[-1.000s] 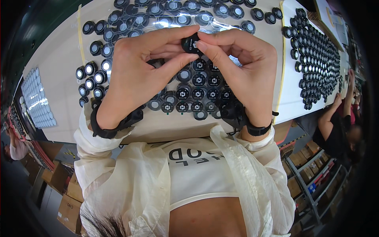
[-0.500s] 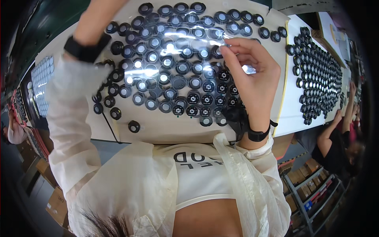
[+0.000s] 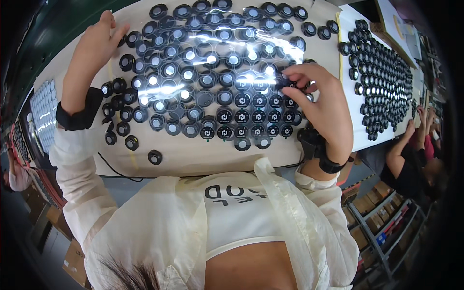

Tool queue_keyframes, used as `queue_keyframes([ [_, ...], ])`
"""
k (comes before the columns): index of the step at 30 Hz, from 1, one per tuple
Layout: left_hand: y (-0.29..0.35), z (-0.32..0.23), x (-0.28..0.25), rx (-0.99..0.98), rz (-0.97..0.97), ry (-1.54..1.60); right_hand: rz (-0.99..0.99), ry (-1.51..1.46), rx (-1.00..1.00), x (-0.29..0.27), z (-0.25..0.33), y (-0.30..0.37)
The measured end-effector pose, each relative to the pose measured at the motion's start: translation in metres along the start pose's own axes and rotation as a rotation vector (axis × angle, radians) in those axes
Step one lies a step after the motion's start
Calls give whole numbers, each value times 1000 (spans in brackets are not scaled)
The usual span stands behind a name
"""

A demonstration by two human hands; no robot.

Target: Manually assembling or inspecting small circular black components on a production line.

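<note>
A clear plastic sheet (image 3: 212,38) with round outlines lies over rows of black round parts with pale centres. Along its near right portion, several black discs (image 3: 258,100) carry a white emblem. My right hand (image 3: 324,99) is at the sheet's right edge, thumb and fingertips bent close together over a dark round part; whether they grip it or a small piece of film is hidden. At the far left of the table my left hand (image 3: 94,46) is raised, thumb apart from the fingers, nothing seen in it. A black round part (image 3: 133,38) lies beside its thumb.
Loose black parts (image 3: 154,157) lie at the near left. A white board (image 3: 355,137) on the right bears many more black parts. Far left is a tray of pale discs (image 3: 43,106). A black cord (image 3: 116,170) hangs at the near edge. Other people work at both sides.
My left hand, earlier cut off at the top edge, has come down into view at the far left. My right hand has moved nearer to me along the sheet's right side.
</note>
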State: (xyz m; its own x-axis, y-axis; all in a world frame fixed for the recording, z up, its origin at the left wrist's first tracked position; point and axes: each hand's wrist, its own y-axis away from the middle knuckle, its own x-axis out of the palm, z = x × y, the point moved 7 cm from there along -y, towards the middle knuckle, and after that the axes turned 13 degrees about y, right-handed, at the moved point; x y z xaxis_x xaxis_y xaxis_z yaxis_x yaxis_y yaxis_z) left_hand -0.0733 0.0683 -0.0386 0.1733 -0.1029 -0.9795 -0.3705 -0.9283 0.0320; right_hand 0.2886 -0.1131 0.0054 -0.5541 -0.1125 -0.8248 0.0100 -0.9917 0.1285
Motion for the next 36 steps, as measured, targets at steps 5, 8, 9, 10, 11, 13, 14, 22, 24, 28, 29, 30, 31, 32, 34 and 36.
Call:
queue_keyframes([
  [5,5,-22,-9,-236,119,290,102,3,-99,20,18,-7],
  [8,18,-74,-23,105,106,539,118,17,-149,28,30,-12],
  [9,24,-110,-27,279,92,585,104,37,-132,29,27,-13],
  [10,31,-149,-30,452,77,626,91,54,-115,30,25,-14],
  [11,35,-169,-21,471,144,713,95,56,-118,31,25,-15],
  [13,42,-196,-1,479,208,797,99,92,-84,31,24,-16],
  [14,48,-208,5,538,187,795,105,92,-93,31,28,-19],
  [22,47,-222,27,601,81,718,309,189,-193,44,23,-42],
  [24,48,-222,27,578,59,748,350,193,-174,42,24,-43],
  [28,48,-223,26,525,67,746,338,216,-194,43,29,-39],
  [29,48,-223,27,522,66,723,283,227,-196,40,31,-37],
  [30,49,-222,27,523,64,700,226,240,-196,36,35,-34],
  [31,50,-223,23,574,5,690,210,229,-180,35,37,-31],
  [32,50,-220,19,566,6,695,219,230,-181,36,40,-28],
  [34,50,-224,14,581,172,735,136,263,-179,31,43,-25],
  [36,51,-228,18,563,205,750,103,257,-181,32,42,-21],
])
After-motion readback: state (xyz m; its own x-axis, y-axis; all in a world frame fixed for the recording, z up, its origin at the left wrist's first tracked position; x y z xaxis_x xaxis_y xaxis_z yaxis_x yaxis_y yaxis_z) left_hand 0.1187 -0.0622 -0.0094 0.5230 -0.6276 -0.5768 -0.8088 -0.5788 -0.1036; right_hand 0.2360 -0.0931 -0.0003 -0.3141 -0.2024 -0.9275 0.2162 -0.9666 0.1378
